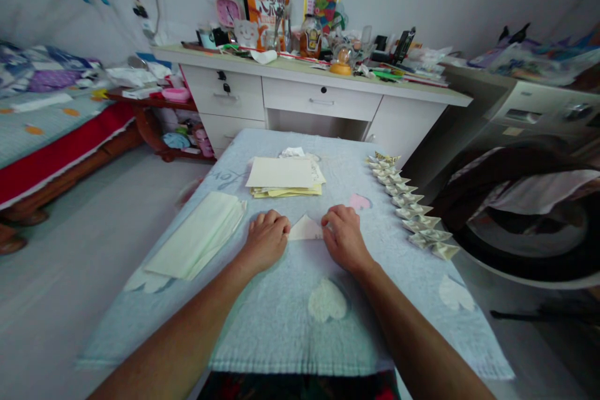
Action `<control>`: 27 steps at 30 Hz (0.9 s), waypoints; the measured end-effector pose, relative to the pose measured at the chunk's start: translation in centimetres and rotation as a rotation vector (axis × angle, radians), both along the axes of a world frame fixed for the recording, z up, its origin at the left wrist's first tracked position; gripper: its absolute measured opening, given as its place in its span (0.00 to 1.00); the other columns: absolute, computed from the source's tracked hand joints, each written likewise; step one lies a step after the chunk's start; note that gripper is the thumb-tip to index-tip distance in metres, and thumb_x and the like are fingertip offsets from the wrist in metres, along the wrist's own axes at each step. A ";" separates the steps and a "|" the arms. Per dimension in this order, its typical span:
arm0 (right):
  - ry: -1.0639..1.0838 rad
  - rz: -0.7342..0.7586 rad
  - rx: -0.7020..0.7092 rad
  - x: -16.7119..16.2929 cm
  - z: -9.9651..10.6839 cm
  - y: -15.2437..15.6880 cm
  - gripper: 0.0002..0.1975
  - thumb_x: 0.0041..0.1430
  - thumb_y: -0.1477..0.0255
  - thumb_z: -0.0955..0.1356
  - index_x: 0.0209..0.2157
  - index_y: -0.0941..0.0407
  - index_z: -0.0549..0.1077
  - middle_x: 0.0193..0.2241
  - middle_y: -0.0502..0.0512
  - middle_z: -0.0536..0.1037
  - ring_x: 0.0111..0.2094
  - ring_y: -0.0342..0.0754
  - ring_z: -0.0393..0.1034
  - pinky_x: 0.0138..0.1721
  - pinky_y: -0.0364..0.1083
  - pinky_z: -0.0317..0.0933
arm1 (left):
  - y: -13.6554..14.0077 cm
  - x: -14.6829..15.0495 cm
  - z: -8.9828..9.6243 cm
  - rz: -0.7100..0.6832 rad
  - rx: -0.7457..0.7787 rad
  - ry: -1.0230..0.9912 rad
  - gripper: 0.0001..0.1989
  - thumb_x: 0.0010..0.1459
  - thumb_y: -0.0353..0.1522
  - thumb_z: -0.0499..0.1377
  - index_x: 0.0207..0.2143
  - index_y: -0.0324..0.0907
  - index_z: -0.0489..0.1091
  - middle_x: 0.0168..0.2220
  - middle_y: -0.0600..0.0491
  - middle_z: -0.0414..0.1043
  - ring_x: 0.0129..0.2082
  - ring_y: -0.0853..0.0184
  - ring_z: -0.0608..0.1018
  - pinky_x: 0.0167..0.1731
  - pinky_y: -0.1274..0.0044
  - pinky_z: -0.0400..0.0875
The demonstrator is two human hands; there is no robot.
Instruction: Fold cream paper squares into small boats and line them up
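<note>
A small piece of white paper (305, 229), folded to a peak at the top, lies low over the cloth between my hands. My left hand (268, 239) grips its left end with curled fingers. At the right end, my right hand (345, 235) pinches the paper near some small dark marks; the fingertips partly hide that corner. Just beyond my hands is a stack of cream and yellow paper sheets (281, 174). Left of my left hand lies a pile of long pale folded sheets (197, 234). A row of several folded paper boats (412, 206) runs along the table's right side.
A light blue cloth with hearts covers the table (272, 325). Behind it stands a white desk (323, 100) crowded with jars, a snack bag and small items. A washing machine (539, 112) is at the right, and a bed (51, 119) at the left. Crumpled white paper (292, 152) lies behind the stack.
</note>
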State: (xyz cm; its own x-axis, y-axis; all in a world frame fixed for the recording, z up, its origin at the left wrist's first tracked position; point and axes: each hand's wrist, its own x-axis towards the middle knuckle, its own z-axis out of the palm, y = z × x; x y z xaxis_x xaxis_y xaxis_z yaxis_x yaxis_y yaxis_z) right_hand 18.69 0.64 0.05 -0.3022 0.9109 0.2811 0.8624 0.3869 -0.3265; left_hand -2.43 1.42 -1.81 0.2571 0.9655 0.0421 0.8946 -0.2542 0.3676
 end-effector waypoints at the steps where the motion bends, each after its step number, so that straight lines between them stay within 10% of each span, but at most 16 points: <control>1: -0.007 0.095 -0.020 -0.7 0.0 -0.2 0.10 0.60 0.75 0.62 0.40 0.55 0.72 0.42 0.56 0.69 0.43 0.50 0.58 0.45 0.48 0.50 | 0.0 0.0 0.1 0.000 -0.001 0.003 0.06 0.56 0.29 0.51 0.35 0.46 0.67 0.41 0.51 0.65 0.42 0.59 0.65 0.39 0.70 0.57; 7: -0.120 0.334 -0.069 -2.8 -0.4 -1.0 0.13 0.63 0.71 0.63 0.47 0.51 0.73 0.42 0.55 0.70 0.43 0.49 0.59 0.44 0.48 0.49 | 0.3 -0.6 0.1 -0.036 0.007 -0.014 0.07 0.55 0.28 0.51 0.34 0.45 0.67 0.40 0.51 0.65 0.42 0.60 0.65 0.40 0.70 0.58; 27: -0.243 0.375 -0.117 -1.1 0.8 -1.6 0.21 0.63 0.57 0.62 0.53 0.52 0.69 0.46 0.57 0.71 0.46 0.52 0.60 0.49 0.51 0.49 | 0.4 -1.2 0.3 -0.063 -0.012 -0.022 0.07 0.56 0.29 0.51 0.36 0.45 0.67 0.42 0.50 0.63 0.42 0.60 0.64 0.44 0.70 0.58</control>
State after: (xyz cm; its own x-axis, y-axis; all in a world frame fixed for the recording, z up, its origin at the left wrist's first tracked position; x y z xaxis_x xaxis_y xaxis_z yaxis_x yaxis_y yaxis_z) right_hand 17.57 -0.95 0.83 -0.6610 0.7477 0.0632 0.7271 0.6591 -0.1922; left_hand -3.64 1.78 -1.48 0.3167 0.9478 0.0373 0.8684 -0.3056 0.3906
